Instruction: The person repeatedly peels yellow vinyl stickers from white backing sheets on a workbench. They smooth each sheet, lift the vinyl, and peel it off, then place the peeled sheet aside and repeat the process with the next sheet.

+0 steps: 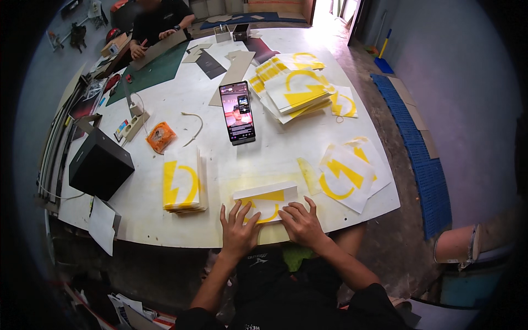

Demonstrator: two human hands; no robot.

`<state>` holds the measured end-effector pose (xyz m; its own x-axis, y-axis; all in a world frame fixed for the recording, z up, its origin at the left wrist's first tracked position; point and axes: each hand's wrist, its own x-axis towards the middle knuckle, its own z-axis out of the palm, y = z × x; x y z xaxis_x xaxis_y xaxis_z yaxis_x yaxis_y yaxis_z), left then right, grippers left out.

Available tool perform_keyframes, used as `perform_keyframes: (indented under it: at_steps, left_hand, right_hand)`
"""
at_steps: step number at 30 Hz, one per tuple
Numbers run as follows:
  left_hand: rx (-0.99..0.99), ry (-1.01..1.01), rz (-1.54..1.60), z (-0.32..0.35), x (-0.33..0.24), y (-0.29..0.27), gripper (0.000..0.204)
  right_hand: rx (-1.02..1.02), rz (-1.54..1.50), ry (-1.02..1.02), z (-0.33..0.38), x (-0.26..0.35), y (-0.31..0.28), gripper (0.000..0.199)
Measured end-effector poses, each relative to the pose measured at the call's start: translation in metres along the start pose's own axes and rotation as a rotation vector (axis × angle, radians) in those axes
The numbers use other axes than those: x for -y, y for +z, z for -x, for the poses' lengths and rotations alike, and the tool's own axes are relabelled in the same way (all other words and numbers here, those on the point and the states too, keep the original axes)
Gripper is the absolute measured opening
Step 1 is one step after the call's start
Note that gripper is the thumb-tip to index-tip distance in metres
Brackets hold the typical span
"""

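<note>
A white paper sheet with yellow print (pixel 264 204) lies in front of me at the near edge of the table, its far side folded up into a long flap. My left hand (pixel 240 226) rests on the sheet's left part with the fingers spread. On its right end lies my right hand (pixel 301 221), fingers stretched and apart, thumb on the near side. Both hands press the paper down. Left of them sits a neat stack of folded yellow-and-white papers (pixel 182 184). Loose printed sheets (pixel 352 173) overlap to the right, beside a small yellowish strip (pixel 309 176).
A lit phone (pixel 237 113) stands beyond my hands. Behind it to the right is a big pile of printed papers (pixel 297 91). A black box (pixel 102 165), power strip (pixel 135 125) and orange packet (pixel 160 137) are at left. Across the white table (pixel 220 165), another person handles a board (pixel 159 49).
</note>
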<state>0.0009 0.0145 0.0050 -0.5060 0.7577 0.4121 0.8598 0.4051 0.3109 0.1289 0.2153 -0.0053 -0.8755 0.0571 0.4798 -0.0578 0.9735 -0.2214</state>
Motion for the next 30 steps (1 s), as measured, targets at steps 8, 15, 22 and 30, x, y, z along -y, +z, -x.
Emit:
perform_keyframes:
  at_steps: [8, 15, 22, 30]
  left_hand:
    - [-0.033, -0.040, 0.059, 0.000, 0.002, 0.008, 0.030]
    - [-0.011, 0.034, 0.027, 0.006, 0.003, 0.015, 0.036]
    - [0.105, 0.033, -0.003, 0.022, -0.005, 0.008, 0.045]
    - [0.179, 0.024, -0.002, 0.025, -0.006, 0.006, 0.058]
  right_hand:
    - [0.012, -0.022, 0.023, 0.002, -0.001, 0.007, 0.033]
    - [0.044, -0.004, 0.017, 0.011, 0.005, 0.006, 0.037]
    - [0.095, -0.034, 0.066, 0.013, 0.012, 0.006, 0.037]
    - [0.220, 0.060, 0.107, 0.023, 0.022, -0.009, 0.052]
